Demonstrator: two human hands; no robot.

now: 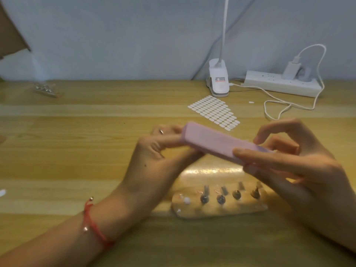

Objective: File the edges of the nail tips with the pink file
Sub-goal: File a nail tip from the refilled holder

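Two hands hold a pink file (pixel 212 141) in the air above a wooden table (pixel 77 132), the block lying slantwise between them, its left end farther from the camera and its right end nearer. The right hand (pixel 289 162) grips the nearer end, thumb laid along the front face and fingers curled over the top and back. The left hand (pixel 154 151), a red bracelet (pixel 92 220) at its wrist, meets the far end with thumb and fingers drawn together. Whether it pinches a nail tip against the file or only steadies the block is hidden behind the file.

On the table directly beneath stands a clear stand (pixel 217 211) with a row of small pegs (pixel 220 198); the picture is too blurred to tell what sits on them. A sheet of adhesive tabs (pixel 213 112) lies beyond the hands, and a clip lamp (pixel 218 81) and power strip (pixel 279 83) sit along the wall.

The file looks like a light foam block with a gritty skin, slightly yielding and unlikely to slip. It seems best held at one end, as the right hand has it, leaving the long middle faces free for stroking. A nail tip would be thin, springy plastic, light enough to flick away under pressure. It probably wants a firm pinch near its base with only the edge exposed, and short, gentle passes.
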